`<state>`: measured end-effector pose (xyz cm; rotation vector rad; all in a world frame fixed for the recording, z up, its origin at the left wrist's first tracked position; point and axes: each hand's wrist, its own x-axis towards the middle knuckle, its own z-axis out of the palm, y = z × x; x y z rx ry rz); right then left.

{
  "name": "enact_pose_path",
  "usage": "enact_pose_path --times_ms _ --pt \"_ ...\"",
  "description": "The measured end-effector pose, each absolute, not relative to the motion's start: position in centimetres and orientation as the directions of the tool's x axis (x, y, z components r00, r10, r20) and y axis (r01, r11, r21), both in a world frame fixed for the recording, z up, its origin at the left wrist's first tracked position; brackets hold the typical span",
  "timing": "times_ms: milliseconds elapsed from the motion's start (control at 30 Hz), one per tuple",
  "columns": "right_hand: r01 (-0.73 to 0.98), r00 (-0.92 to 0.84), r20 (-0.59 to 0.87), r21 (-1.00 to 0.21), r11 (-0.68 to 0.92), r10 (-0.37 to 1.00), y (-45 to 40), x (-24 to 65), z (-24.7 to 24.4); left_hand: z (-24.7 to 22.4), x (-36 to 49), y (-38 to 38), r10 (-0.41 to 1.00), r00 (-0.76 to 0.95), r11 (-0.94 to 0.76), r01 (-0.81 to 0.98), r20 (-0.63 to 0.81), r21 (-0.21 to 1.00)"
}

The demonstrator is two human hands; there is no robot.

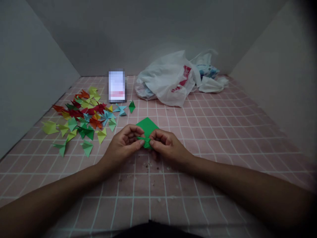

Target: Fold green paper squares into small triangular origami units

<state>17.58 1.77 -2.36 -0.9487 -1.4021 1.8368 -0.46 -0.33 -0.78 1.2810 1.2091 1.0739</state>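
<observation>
A folded sheet of green origami paper [147,128] is held low over the mat between my two hands. My left hand [122,145] pinches its near left part, and my right hand [168,145] pinches its near right part. A narrow folded green point runs between my fingertips, and my fingers hide part of the paper. Just left of my left hand lies a spread of folded paper pieces [81,115] in red, yellow, green and blue. A dark green folded piece [132,106] sits apart, above my hands.
The work surface is a pink grid-lined mat [198,148] with small dark specks near my wrists. At the back stand a blurred, pixelated rectangular object [116,86] and a crumpled white plastic bag [168,79]. Grey walls [32,72] rise on the left, back and right.
</observation>
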Motion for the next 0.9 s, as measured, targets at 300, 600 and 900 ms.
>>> enact_pose_path --times_ms 300,600,900 --pt "-0.064 -0.559 -0.165 -0.969 -0.240 0.813 1.83 17.67 -2.33 -0.40 -0.57 -0.46 0.986 0.135 0.075 0.156 -0.097 0.985" --pt "-0.073 -0.568 -0.161 -0.967 -0.244 0.807 1.96 17.71 -2.39 -0.40 -0.74 -0.46 0.993 0.105 0.032 0.202 -0.054 0.979" --pt "-0.134 -0.583 -0.145 -0.953 -0.270 0.800 1.92 17.71 -2.71 -0.11 -0.75 -0.63 0.996 0.093 -0.022 0.279 -0.005 0.960"
